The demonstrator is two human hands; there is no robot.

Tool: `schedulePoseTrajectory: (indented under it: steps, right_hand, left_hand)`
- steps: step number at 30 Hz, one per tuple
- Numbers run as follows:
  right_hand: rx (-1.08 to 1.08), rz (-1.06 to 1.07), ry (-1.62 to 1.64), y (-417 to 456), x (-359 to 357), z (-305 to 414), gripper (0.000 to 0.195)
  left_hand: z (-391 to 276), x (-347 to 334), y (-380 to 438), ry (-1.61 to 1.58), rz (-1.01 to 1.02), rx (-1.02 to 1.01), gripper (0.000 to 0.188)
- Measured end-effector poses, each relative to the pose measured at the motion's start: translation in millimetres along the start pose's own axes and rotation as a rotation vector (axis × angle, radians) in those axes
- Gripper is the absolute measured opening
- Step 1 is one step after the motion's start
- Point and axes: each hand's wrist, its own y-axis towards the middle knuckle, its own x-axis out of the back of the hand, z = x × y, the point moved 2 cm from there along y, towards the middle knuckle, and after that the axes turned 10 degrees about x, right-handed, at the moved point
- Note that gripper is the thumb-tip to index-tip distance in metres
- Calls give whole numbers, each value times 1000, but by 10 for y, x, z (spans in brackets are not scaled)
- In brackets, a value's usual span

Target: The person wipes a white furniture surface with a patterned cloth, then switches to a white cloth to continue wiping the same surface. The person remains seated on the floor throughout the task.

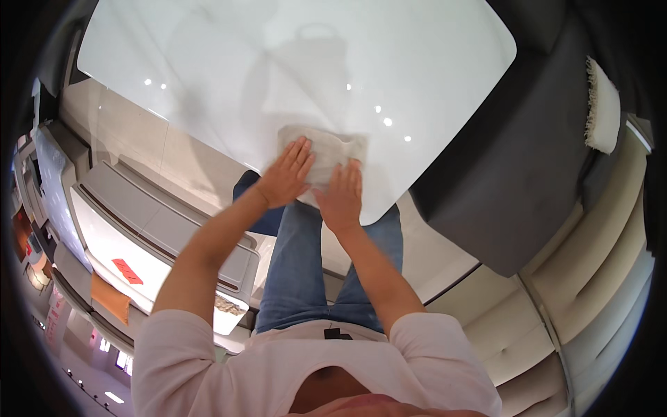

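Both hands press on a pale beige cloth (325, 148) spread on a glossy white tabletop (208, 62), close to its near corner. My left hand (286, 173) lies palm down on the cloth's left part, fingers pointing away from me. To its right, my right hand (342, 193) rests palm down on the cloth's near right part, its fingertips slightly blurred. The cloth lies flat with some wrinkles, and part of it is hidden under the hands. Neither hand grips it between closed fingers.
A dark upholstered seat (500, 172) stands right of the table, with a white fringed cushion (604, 107) behind. At left is a grey and white cabinet (156, 213) bearing a red paper (126, 271). A dark blue seat (266, 224) is partly under the table's near edge.
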Motion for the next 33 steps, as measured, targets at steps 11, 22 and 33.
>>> schedulePoseTrajectory:
  steps: [11, 22, 33]
  right_hand:
    - [30, -241, -161, 1376, 928, -1231, 74]
    - [638, -517, -376, 4054, 2135, -2105, 66]
    - [571, -349, -329, 3284, 2161, -2415, 67]
  left_hand:
    - [-421, 171, 1841, -92, -516, 394, 63]
    - [509, 1035, 3840, 153, -642, 776, 62]
    - [-255, 681, 3635, 28, -540, 831, 73]
